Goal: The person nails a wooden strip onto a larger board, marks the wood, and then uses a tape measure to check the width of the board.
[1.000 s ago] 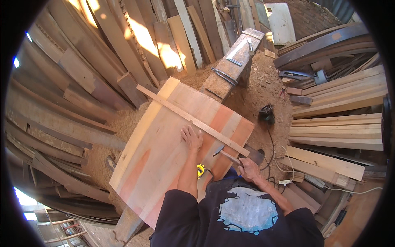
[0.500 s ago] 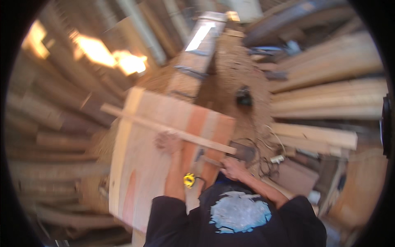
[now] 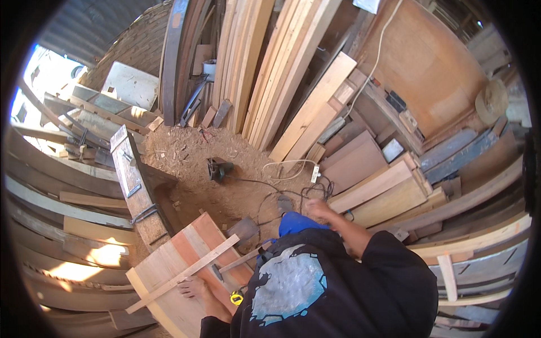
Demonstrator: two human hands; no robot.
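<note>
My left hand (image 3: 193,288) lies with fingers spread on a panel of joined boards (image 3: 159,263), beside a narrow wooden strip (image 3: 194,267) laid across it. My right hand (image 3: 320,208) is off the panel to the right, above the sawdust floor. Its fingers are curled, and anything inside them is hidden. A hammer (image 3: 243,261) lies on the panel between the strip and my body, its handle pointing toward me. Close to my shirt sits a yellow tape measure (image 3: 236,297).
A dark power tool (image 3: 218,169) rests on the sawdust, its cord running toward a white power strip (image 3: 315,173). Beyond the panel stretches a worn plank bench (image 3: 134,183). Stacked boards (image 3: 282,73) lean at the back; more timber (image 3: 389,191) lies to the right.
My view has swung to the right. My right hand has let go of the hammer handle and moved away to the right. The left hand stays on the panel beside the strip.
</note>
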